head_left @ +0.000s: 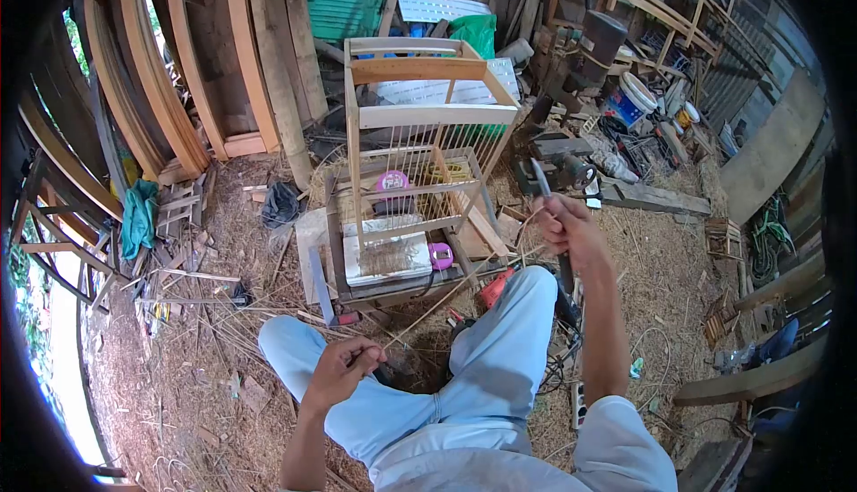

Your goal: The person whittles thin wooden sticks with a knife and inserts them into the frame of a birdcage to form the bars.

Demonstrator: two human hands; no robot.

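Note:
My right hand [573, 229] is closed around a knife, its blade [540, 176] pointing up and away from me. Between the fingertips of my left hand [346, 371], over my left knee, is one end of a thin wooden strip [428, 322]. That strip slants up and right, towards my right hand. Beyond my knees, a wooden cage frame [437, 117] with thin upright bars stands on a low worktable [402, 291]. A white slab [388, 258] lies at its base, beside a pink roll [441, 255]; another pink roll [393, 182] shows behind the bars.
A handsaw [320, 285] leans at the worktable's left edge. Something red [494, 288] lies beside my right knee. Wood shavings and offcuts cover the floor [241, 349]. Curved wooden frames [187, 63] lean at the left; a bench vise [562, 166] and a bucket [634, 99] stand right.

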